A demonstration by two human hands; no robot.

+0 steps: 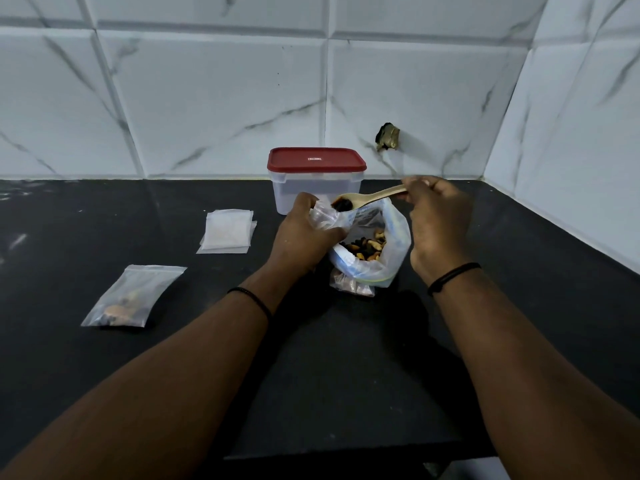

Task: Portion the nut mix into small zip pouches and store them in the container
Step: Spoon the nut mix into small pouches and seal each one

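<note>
Black surface (346, 358) under marble tiles: left hand (304, 233) pinches a small pouch (323, 216) open, right hand (438, 223) grips a loaded wooden spoon (367, 199) over the nut bag (372, 247); lidded container (316, 178) behind.

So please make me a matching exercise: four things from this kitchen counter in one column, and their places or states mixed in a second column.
Things:
1. wooden spoon
2. container
3. filled pouch
4. empty pouches

Places or states:
A. lies alone at the left of the counter
B. stacked left of the container
C. held in the right hand, loaded with nut mix
D. closed with a red lid, by the wall

Pairs: 1-C, 2-D, 3-A, 4-B
</note>
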